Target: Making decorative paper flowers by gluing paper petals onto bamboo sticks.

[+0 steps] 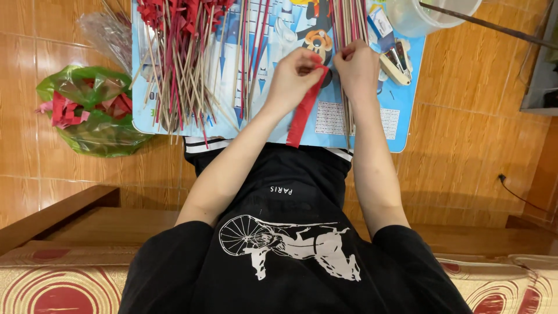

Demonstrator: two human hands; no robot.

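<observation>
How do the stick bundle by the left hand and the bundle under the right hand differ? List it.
The left stick pile is splayed and crisscrossed; the right stick bundle lies tight and parallel. The left pile carries red paper flags at its far ends; the right bundle shows none. The right hand rests on the right bundle; the left hand pinches a red paper strip, clear of the left pile. Both lie on the blue board.
</observation>
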